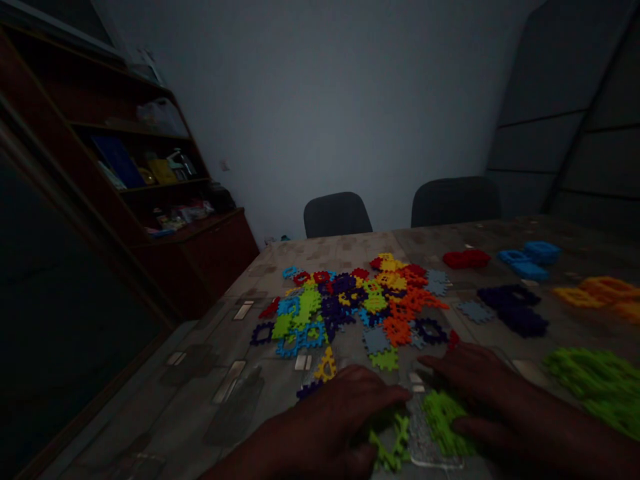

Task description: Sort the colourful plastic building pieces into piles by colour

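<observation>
Green interlocking pieces (443, 421) lie under and between both hands: the left hand (340, 417) curls loosely over one green piece (393, 445), the right hand (480, 387) rests flat and open beside them. Beyond the hands a mixed pile (350, 300) remains unsorted on the counter (200, 400); right of it lie same-colour groups: red (466, 259), blue (530, 259), purple (515, 308), orange (603, 293), green (597, 383).

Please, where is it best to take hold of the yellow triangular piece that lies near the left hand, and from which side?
Probably from above, pinching the two slanted edges of the yellow triangular piece. It lies flat on the table, its outline open, with bare surface to its left. The left hand is nearest, just below it.
</observation>
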`<action>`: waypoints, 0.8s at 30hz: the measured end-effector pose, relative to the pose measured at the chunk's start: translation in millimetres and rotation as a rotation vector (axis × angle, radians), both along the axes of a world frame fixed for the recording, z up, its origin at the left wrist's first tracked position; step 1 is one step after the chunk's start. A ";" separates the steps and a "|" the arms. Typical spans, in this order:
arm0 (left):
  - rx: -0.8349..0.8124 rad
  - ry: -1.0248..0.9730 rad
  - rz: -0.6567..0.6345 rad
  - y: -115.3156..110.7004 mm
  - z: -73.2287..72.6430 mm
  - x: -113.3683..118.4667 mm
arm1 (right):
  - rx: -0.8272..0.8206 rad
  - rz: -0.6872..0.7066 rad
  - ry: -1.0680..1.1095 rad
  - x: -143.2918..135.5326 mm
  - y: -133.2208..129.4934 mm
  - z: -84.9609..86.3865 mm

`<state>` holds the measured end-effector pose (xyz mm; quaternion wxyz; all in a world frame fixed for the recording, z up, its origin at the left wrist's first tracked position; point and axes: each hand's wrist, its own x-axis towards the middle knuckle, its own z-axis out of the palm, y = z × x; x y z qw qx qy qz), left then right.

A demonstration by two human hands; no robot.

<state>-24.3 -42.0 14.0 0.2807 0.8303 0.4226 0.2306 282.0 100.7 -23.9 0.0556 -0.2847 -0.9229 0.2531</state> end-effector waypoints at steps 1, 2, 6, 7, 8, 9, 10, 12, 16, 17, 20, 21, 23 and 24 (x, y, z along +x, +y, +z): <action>0.017 -0.020 -0.033 1.3 -1.0 0.2 | -0.006 0.001 -0.004 -0.4 0.2 2.3; 0.028 -0.040 -0.057 1.5 -1.9 0.1 | -0.011 -0.002 -0.005 -1.0 0.3 4.6; -0.029 -0.029 0.058 -7.5 -3.7 0.1 | -0.001 0.005 0.024 -1.6 0.4 9.6; -0.063 0.002 0.134 -10.6 -4.6 1.2 | 0.002 0.007 0.032 -0.9 0.6 9.1; -0.096 0.038 0.206 -13.2 -6.1 2.9 | 0.002 0.004 0.037 0.0 0.8 8.0; -0.122 0.076 0.261 -14.9 -8.4 5.1 | 0.002 0.000 0.038 0.9 0.9 6.6; -0.138 0.112 0.292 -15.8 -11.3 7.7 | 0.003 -0.004 0.040 1.7 1.1 5.2; -0.139 0.175 0.303 -15.2 -18.1 13.1 | -0.003 0.002 0.034 2.3 1.2 3.4; -0.149 0.225 0.311 -11.9 -27.4 19.7 | -0.037 -0.010 0.000 -0.1 0.6 5.7; -0.152 0.222 0.314 -12.0 -28.4 20.0 | -0.043 -0.012 -0.007 -0.7 0.3 6.8; -0.123 0.197 0.325 -14.5 -30.1 17.9 | -0.033 -0.005 0.014 -0.9 -1.0 8.1; -0.100 0.183 0.328 -15.5 -30.7 16.8 | -0.028 -0.001 0.023 -0.4 -1.2 7.0; -0.061 0.156 0.306 -17.0 -32.7 14.7 | -0.015 0.000 0.038 1.0 -1.2 3.1; -0.048 0.149 0.282 -17.2 -34.3 13.9 | -0.008 -0.004 0.045 1.6 -1.0 1.0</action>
